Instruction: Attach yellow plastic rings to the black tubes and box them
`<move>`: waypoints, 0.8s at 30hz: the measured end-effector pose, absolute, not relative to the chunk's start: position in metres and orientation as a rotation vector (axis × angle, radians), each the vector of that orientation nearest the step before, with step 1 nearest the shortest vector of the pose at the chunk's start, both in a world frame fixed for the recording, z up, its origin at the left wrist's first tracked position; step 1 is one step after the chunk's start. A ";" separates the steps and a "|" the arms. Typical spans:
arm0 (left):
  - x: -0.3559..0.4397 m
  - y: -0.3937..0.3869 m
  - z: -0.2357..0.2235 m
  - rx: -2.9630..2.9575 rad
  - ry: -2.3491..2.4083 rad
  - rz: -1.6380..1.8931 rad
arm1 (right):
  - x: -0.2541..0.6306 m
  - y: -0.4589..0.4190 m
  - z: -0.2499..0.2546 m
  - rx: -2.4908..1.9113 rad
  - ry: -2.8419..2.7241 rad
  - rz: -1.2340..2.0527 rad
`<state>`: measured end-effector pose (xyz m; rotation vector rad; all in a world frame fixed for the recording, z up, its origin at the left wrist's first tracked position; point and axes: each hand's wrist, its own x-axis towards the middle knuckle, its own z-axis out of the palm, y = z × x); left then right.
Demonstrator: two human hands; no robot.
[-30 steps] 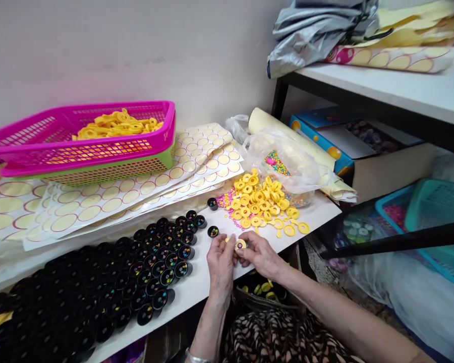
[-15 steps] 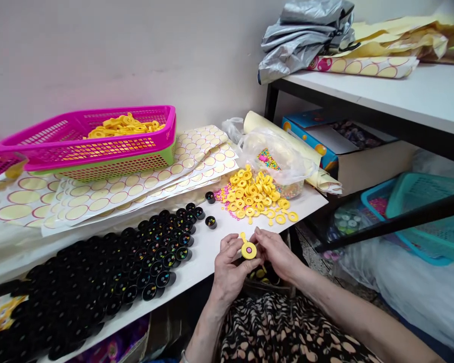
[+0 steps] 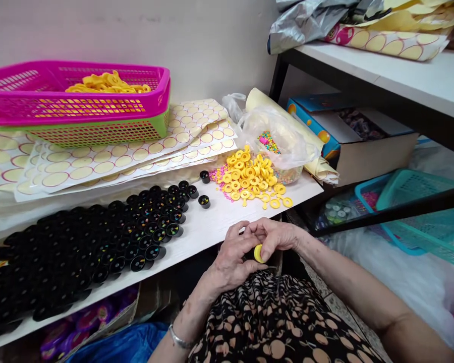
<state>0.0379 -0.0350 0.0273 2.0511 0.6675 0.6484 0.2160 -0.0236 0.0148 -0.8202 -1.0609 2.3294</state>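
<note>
My left hand (image 3: 230,259) and my right hand (image 3: 276,236) meet above my lap, at the table's front edge. Between them is a yellow plastic ring piece (image 3: 258,253), turned nearly edge-on. My right thumb presses on its face while the left fingers and thumb grip it from the side. What lies behind the ring is hidden by my fingers. Beyond my hands is a heap of yellow ring pieces with tabs (image 3: 251,176), mixed with pink beads (image 3: 220,175). To the left, many small black cups (image 3: 136,237) with coloured bits inside stand packed together; two cups (image 3: 204,201) stand apart.
Behind the cups, a pink basket (image 3: 109,108) of yellow pieces sits in a green one on sheets of round stickers (image 3: 136,154). A clear bag of beads (image 3: 283,143) lies beside the heap. A black-framed shelf (image 3: 363,75) and an open box (image 3: 374,156) stand right.
The yellow ring has turned from facing up to nearly edge-on, and my right thumb has come onto it. My hands are closer together. The camera view has tilted down.
</note>
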 end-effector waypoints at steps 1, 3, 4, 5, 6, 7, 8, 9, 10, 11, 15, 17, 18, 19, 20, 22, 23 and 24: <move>0.039 -0.036 0.027 2.068 0.661 0.656 | 0.217 -0.024 0.017 -0.841 -1.082 2.313; 0.041 -0.036 0.027 2.095 0.645 0.664 | 0.219 -0.026 0.018 -0.866 -1.125 2.290; 0.042 -0.036 0.027 2.107 0.644 0.657 | 0.220 -0.027 0.019 -0.870 -1.144 2.280; 0.043 -0.035 0.026 2.120 0.648 0.649 | 0.222 -0.029 0.019 -0.869 -1.164 2.268; 0.043 -0.035 0.025 2.136 0.656 0.637 | 0.223 -0.030 0.019 -0.867 -1.184 2.255; 0.044 -0.035 0.024 2.153 0.664 0.618 | 0.224 -0.031 0.020 -0.867 -1.203 2.243; 0.044 -0.035 0.023 2.173 0.669 0.598 | 0.226 -0.032 0.021 -0.872 -1.226 2.232; 0.045 -0.036 0.021 2.194 0.671 0.583 | 0.227 -0.033 0.024 -0.880 -1.259 2.223; 0.045 -0.037 0.021 2.215 0.670 0.574 | 0.228 -0.034 0.026 -0.892 -1.305 2.219; 0.046 -0.038 0.020 2.238 0.670 0.571 | 0.229 -0.035 0.029 -0.906 -1.353 2.213; 0.047 -0.046 0.017 2.347 0.667 0.618 | 0.228 -0.043 0.031 -0.943 -1.454 2.125; 0.048 -0.051 0.011 2.364 0.660 0.619 | 0.226 -0.051 0.022 -0.959 -1.384 2.097; 0.048 -0.053 0.007 2.354 0.658 0.608 | 0.226 -0.055 0.016 -0.970 -1.326 2.097; 0.048 -0.054 0.002 2.331 0.664 0.590 | 0.225 -0.060 0.010 -0.975 -1.258 2.099; 0.048 -0.055 -0.002 2.301 0.670 0.568 | 0.225 -0.063 0.003 -0.978 -1.210 2.092; 0.048 -0.054 -0.005 2.235 0.664 0.507 | 0.224 -0.069 -0.009 -0.959 -1.197 2.142; 0.047 -0.053 -0.003 2.206 0.651 0.475 | 0.224 -0.071 -0.013 -0.961 -1.219 2.149; 0.046 -0.051 0.003 2.180 0.641 0.456 | 0.224 -0.072 -0.017 -0.981 -1.263 2.136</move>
